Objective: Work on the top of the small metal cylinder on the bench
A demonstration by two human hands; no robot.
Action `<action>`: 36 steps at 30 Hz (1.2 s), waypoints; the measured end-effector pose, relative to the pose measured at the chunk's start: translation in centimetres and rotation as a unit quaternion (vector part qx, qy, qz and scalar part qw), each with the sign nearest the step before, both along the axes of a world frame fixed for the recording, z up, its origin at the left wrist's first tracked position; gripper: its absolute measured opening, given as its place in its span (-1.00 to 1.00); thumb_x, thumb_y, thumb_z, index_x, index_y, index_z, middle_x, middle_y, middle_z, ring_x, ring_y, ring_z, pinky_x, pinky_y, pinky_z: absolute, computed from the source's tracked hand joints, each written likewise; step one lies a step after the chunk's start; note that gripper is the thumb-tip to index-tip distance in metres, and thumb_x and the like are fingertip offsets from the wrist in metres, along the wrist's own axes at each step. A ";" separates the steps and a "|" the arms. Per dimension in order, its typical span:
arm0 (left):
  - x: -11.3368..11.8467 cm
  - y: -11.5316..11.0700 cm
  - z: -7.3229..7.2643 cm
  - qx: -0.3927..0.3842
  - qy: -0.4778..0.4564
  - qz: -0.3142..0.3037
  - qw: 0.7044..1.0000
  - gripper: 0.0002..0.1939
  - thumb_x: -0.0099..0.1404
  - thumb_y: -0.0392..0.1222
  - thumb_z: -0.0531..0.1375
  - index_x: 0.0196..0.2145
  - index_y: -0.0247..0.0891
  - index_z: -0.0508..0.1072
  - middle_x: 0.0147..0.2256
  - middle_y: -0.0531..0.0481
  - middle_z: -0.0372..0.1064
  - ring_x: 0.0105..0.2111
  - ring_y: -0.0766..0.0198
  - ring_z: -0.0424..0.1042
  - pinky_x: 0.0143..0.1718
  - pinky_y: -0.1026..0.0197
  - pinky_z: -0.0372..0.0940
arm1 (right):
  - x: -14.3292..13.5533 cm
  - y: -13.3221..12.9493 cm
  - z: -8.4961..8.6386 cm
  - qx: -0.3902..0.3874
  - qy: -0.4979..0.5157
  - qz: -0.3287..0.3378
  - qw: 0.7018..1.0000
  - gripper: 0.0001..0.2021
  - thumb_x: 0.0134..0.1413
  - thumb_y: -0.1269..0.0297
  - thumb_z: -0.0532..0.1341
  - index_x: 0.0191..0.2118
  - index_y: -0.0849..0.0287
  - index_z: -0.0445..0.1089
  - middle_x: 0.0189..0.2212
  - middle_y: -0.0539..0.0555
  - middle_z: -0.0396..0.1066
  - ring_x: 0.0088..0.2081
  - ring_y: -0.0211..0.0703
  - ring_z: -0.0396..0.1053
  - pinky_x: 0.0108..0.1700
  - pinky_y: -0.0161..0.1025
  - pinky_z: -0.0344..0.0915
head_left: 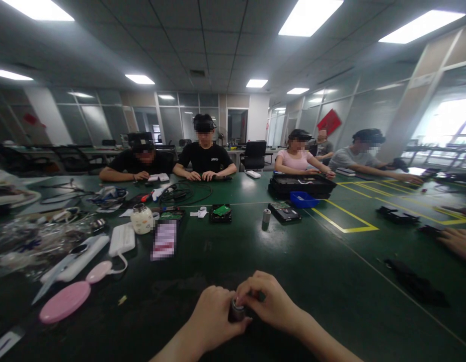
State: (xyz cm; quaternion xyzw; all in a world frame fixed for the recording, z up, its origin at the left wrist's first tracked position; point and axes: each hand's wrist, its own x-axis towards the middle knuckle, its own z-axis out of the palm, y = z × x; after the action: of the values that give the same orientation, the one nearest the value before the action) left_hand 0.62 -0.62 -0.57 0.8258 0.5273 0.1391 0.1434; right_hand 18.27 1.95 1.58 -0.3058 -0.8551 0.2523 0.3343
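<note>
Head view showed a small metal cylinder (238,311) at the near side of the green table (203,254), roughly upright, with the left hand (214,312) clamped round it. The right hand (268,297) arched over its top, thumb and forefinger drawn together there; whether they pinched part of it, I could not tell. Work on this piece seemed under way rather than finished, as both hands were on it; the fingers hid how much was done and how much was left. Farther out, a similar cylinder (266,219) stood beside a black boxy unit (286,212); nothing visible told whether it was done or waiting. Across the table sat a co-worker (204,160) in a black shirt.
</note>
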 end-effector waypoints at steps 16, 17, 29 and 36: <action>0.3 -0.3 0.5 0.000 0.018 0.011 1.000 -0.66 0.15 0.12 0.24 -0.34 -0.24 0.50 -0.31 -0.08 0.50 -0.27 0.04 0.44 -0.18 0.11 0.25 | 2.4 5.2 -2.5 -0.098 -0.043 -0.102 0.989 -0.94 -0.02 0.37 0.31 -0.37 0.15 0.54 -0.44 -0.01 0.52 -0.52 -0.26 0.29 -0.44 -0.33 0.18; 0.3 -0.3 0.4 0.000 0.017 0.010 1.000 -0.65 0.15 0.13 0.24 -0.34 -0.24 0.50 -0.31 -0.08 0.50 -0.27 0.04 0.44 -0.18 0.11 0.25 | 2.4 5.2 -2.5 -0.105 -0.051 -0.097 0.988 -0.93 -0.02 0.36 0.31 -0.36 0.14 0.55 -0.43 -0.01 0.53 -0.53 -0.27 0.29 -0.44 -0.34 0.18; 0.2 -0.1 0.4 -0.004 0.008 0.013 1.000 -0.66 0.14 0.13 0.25 -0.35 -0.23 0.50 -0.31 -0.05 0.50 -0.27 0.08 0.44 -0.19 0.15 0.25 | 1.7 4.1 -2.0 -0.155 0.015 -0.100 0.983 -0.84 0.00 0.25 0.30 -0.36 0.25 0.51 -0.38 0.09 0.55 -0.50 -0.25 0.38 -0.50 -0.35 0.24; 0.0 -0.1 0.1 0.003 -0.016 0.002 1.000 -0.71 0.12 0.06 0.25 -0.38 -0.23 0.53 -0.37 -0.05 0.51 -0.33 0.07 0.47 -0.27 0.19 0.26 | -0.5 0.3 0.0 -0.193 0.140 -0.034 0.971 -0.95 -0.08 0.40 0.35 -0.47 0.23 0.48 -0.42 0.08 0.57 -0.36 -0.16 0.49 -0.40 -0.33 0.29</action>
State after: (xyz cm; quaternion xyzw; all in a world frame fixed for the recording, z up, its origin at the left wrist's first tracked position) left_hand 0.65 -0.73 -0.46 0.8232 0.5259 0.1538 0.1488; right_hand 17.72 2.24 1.60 -0.3554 -0.7241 0.4411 0.3936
